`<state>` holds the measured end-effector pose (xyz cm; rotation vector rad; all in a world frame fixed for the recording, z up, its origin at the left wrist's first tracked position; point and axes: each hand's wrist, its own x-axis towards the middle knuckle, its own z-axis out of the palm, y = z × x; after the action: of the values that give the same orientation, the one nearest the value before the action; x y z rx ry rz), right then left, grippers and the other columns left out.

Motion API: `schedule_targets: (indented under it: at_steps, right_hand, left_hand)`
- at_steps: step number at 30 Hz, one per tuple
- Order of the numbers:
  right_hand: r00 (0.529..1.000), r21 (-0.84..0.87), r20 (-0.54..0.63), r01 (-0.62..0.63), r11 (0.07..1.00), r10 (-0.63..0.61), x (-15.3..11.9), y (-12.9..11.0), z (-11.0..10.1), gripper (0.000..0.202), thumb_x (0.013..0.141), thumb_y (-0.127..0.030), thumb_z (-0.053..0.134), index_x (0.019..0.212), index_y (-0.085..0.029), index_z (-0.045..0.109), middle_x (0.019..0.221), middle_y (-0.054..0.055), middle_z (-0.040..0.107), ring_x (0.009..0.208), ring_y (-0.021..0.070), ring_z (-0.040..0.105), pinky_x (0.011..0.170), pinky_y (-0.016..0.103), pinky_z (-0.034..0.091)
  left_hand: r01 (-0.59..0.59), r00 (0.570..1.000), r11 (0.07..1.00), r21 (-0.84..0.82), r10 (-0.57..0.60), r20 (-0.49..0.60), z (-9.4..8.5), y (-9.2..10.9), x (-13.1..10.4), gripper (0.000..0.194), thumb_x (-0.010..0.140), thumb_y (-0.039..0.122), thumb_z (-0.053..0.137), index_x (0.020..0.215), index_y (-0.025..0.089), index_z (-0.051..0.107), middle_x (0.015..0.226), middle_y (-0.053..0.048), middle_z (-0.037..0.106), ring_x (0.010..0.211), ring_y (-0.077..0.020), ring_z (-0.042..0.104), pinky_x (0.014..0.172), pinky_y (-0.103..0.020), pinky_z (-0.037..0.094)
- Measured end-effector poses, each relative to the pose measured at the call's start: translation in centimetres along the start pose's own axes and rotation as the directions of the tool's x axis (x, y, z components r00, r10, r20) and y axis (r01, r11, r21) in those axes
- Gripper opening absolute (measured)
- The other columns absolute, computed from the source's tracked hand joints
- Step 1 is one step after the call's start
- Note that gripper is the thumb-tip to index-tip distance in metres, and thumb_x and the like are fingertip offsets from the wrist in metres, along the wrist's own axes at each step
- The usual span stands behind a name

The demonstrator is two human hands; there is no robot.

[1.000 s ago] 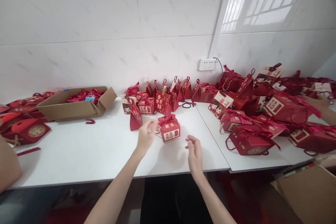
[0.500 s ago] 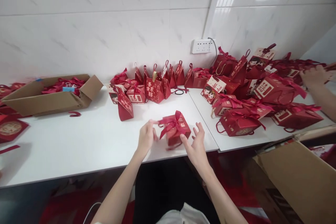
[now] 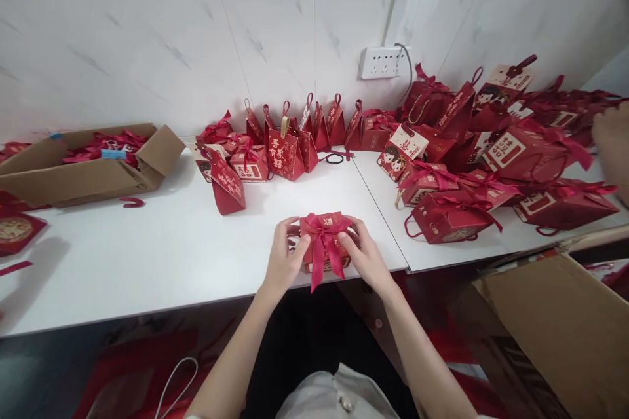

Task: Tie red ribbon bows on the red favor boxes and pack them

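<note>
Your left hand [image 3: 286, 255] and right hand [image 3: 366, 252] held the small red box [image 3: 335, 217] between them at the front edge of the white table [image 3: 147, 262], each grip closed on one side, with the thumbs at the ribbon bow [image 3: 325, 239] and the bow tails hanging toward you. Beyond it stood a row of red gift boxes [image 3: 285, 156], with a black ring [image 3: 335, 158] near them; the open carton [image 3: 78, 183] sat to your left, and another person's hand, apparently [image 3: 612, 144], was blurred at the far right.
</note>
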<state>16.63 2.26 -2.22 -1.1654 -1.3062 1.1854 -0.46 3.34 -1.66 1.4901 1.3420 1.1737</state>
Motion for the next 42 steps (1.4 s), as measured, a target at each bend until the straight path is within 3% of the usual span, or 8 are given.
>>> schedule_targets:
  at_steps: [3, 7, 11, 16, 24, 33, 39, 42]
  right_hand:
    - [0.998, -0.048, 0.069, -0.001, 0.999, 0.004, 0.4, -0.4, 0.1, 0.036, 0.086, -0.045, 0.048, 0.114, -0.021, 0.050, 0.115, 0.008, 0.062, 0.105, 0.0208, 0.060, 0.088, 0.035, 0.048]
    - [0.996, -0.094, -0.085, -0.034, 0.995, 0.026, 1.5, -1.0, 0.5, 0.030, 0.082, -0.050, 0.052, 0.086, -0.020, 0.055, 0.092, 0.007, 0.065, 0.088, 0.0216, 0.062, 0.076, 0.035, 0.050]
    - [0.996, -0.001, -0.076, -0.055, 0.998, 0.055, 2.2, -1.6, 0.7, 0.028, 0.076, -0.048, 0.058, 0.076, -0.019, 0.056, 0.085, 0.005, 0.060, 0.070, 0.0175, 0.060, 0.057, 0.029, 0.048]
    - [0.988, 0.175, -0.074, -0.118, 0.977, 0.133, 1.6, -1.6, 0.7, 0.030, 0.072, -0.043, 0.065, 0.063, -0.018, 0.052, 0.077, 0.000, 0.054, 0.061, 0.0117, 0.052, 0.049, 0.023, 0.042]
    - [0.969, 0.347, -0.136, -0.148, 0.926, 0.205, 0.2, -0.1, 1.7, 0.032, 0.073, -0.040, 0.067, 0.061, -0.019, 0.046, 0.063, -0.005, 0.048, 0.054, 0.0082, 0.044, 0.050, 0.020, 0.037]
    - [0.906, 0.673, -0.136, -0.213, 0.708, 0.402, 0.0, -0.4, 2.4, 0.037, 0.063, -0.034, 0.076, 0.056, -0.018, 0.043, 0.061, -0.005, 0.050, 0.053, 0.0080, 0.045, 0.052, 0.020, 0.041]
    - [0.931, 0.526, -0.119, -0.237, 0.817, 0.346, 0.6, 0.0, 1.4, 0.036, 0.064, -0.039, 0.074, 0.058, -0.019, 0.044, 0.061, -0.005, 0.050, 0.053, 0.0091, 0.046, 0.051, 0.022, 0.041]
    - [0.956, 0.172, -0.284, -0.033, 0.985, 0.081, -0.2, -0.5, 0.4, 0.026, 0.071, -0.039, 0.069, 0.081, -0.021, 0.054, 0.083, 0.002, 0.058, 0.076, 0.0174, 0.057, 0.067, 0.031, 0.049]
  left_hand:
    - [-0.005, 0.995, 0.991, 0.137, 0.018, -0.096, -1.0, 1.0, -0.1, 0.032, 0.079, 0.041, 0.055, 0.104, 0.021, 0.051, 0.084, -0.001, 0.049, 0.080, -0.0158, 0.051, 0.072, -0.028, 0.042]
    - [0.046, 0.998, 0.964, 0.261, -0.034, -0.049, -1.3, 2.8, 0.5, 0.024, 0.080, 0.043, 0.055, 0.075, 0.020, 0.049, 0.064, 0.005, 0.044, 0.061, -0.0121, 0.044, 0.061, -0.025, 0.036]
    - [0.072, 0.995, 0.955, 0.288, -0.051, -0.082, -0.7, 3.1, -0.3, 0.028, 0.085, 0.038, 0.049, 0.064, 0.020, 0.043, 0.060, 0.004, 0.044, 0.058, -0.0119, 0.044, 0.058, -0.025, 0.036]
    - [0.086, 0.969, 0.981, 0.171, -0.042, -0.245, 0.4, 1.9, -2.6, 0.022, 0.086, 0.034, 0.048, 0.069, 0.020, 0.044, 0.072, 0.001, 0.047, 0.067, -0.0133, 0.047, 0.060, -0.024, 0.038]
    - [0.179, 0.926, 0.976, -0.126, -0.210, -0.312, 1.6, 0.8, -3.4, 0.031, 0.087, 0.034, 0.045, 0.061, 0.020, 0.035, 0.060, 0.004, 0.035, 0.057, -0.0111, 0.034, 0.055, -0.024, 0.032]
    - [0.195, 0.899, 0.961, -0.197, -0.256, -0.354, 2.5, 0.5, -3.2, 0.030, 0.087, 0.033, 0.045, 0.062, 0.021, 0.032, 0.059, 0.005, 0.032, 0.055, -0.0112, 0.031, 0.053, -0.024, 0.031]
    - [0.205, 0.912, 0.951, -0.234, -0.272, -0.307, 2.5, 0.4, -3.1, 0.032, 0.086, 0.037, 0.045, 0.061, 0.021, 0.033, 0.058, 0.005, 0.034, 0.055, -0.0113, 0.034, 0.055, -0.023, 0.033]
    - [0.243, 0.932, 0.932, -0.269, -0.302, -0.202, 1.8, 0.5, -3.0, 0.029, 0.084, 0.040, 0.048, 0.065, 0.021, 0.038, 0.063, 0.004, 0.041, 0.059, -0.0117, 0.042, 0.058, -0.023, 0.037]
